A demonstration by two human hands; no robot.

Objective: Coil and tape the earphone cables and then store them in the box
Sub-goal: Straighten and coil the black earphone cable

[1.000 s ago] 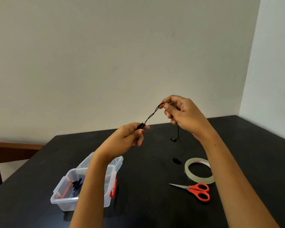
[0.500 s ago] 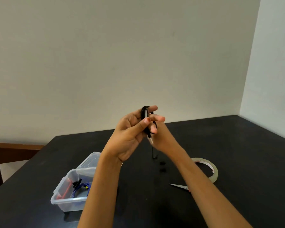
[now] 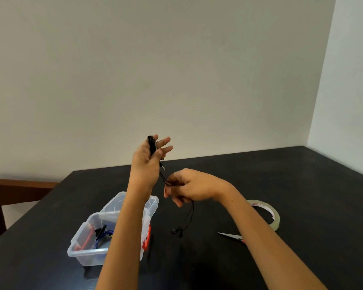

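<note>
The left hand is raised, its thumb pinching a black coil of the earphone cable against the outstretched fingers. Lower and to the right, the right hand grips the loose strand with curled fingers, and the earbuds dangle below it just over the black table. The clear box sits open near the left forearm with a blue cable inside. A tape roll and scissors lie beside the right forearm
</note>
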